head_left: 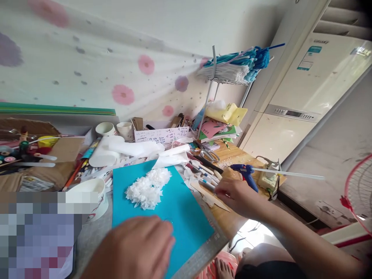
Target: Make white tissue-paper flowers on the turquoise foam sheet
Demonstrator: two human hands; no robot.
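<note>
On a bright blue sheet (186, 205) lies a clump of white, petal-like crumpled pieces (148, 188). My left hand (133, 246) is over the sheet's near edge, blurred, its fingers curled together. What it grips, if anything, is hidden; a faint clear glint shows by its fingertips. To the right, my right hand (235, 193) reaches across the table with bent fingers, close to several pens (206, 174). Just behind it lies a blue glue gun (247, 176) with a long clear glue stick (290, 173). I cannot make out anything between the right fingers.
Scissors (209, 155) and rolled white paper (171, 155) lie behind the sheet. A paper cup (99, 199) stands left, beside a cardboard box (68, 151) of tools. At the back right, a rack holds blue and white pipe cleaners (232, 69). A fan (359, 190) stands far right.
</note>
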